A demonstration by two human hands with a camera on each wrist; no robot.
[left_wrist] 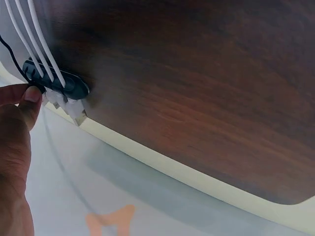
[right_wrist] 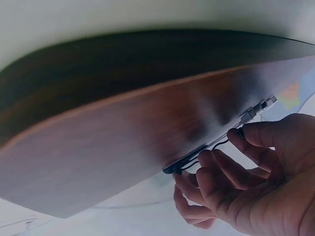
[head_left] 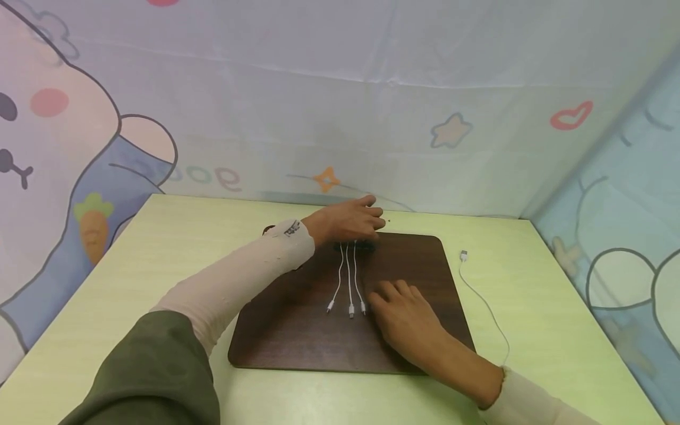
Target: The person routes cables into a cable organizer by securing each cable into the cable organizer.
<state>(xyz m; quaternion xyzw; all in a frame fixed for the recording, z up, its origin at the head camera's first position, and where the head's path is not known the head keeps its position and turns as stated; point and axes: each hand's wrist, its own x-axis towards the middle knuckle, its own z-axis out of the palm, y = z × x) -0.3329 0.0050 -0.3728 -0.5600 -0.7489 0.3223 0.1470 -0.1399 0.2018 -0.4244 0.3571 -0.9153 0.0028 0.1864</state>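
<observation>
My left hand [head_left: 347,221] is at the back of the dark brown board. In the left wrist view its thumb and a finger pinch a thin black cable [left_wrist: 11,53] at the end of a black cable clip [left_wrist: 75,87]. Three white cables [head_left: 348,274] pass through that clip, their USB plugs [left_wrist: 78,112] sticking out at the board's back edge. Nearer the front, my right hand [head_left: 406,319] pinches a small black plug [right_wrist: 239,132] between thumb and forefinger. From there the black cable runs toward the clip. The white cables' small connectors [head_left: 351,311] lie beside my right fingertips.
The brown board [head_left: 297,348] lies on a pale yellow-green table [head_left: 106,307]. Right of the board lies another white USB cable [head_left: 486,304]. A printed cloth [head_left: 340,106] stands along the table's back edge, and another cloth wall [head_left: 627,236] borders the right side.
</observation>
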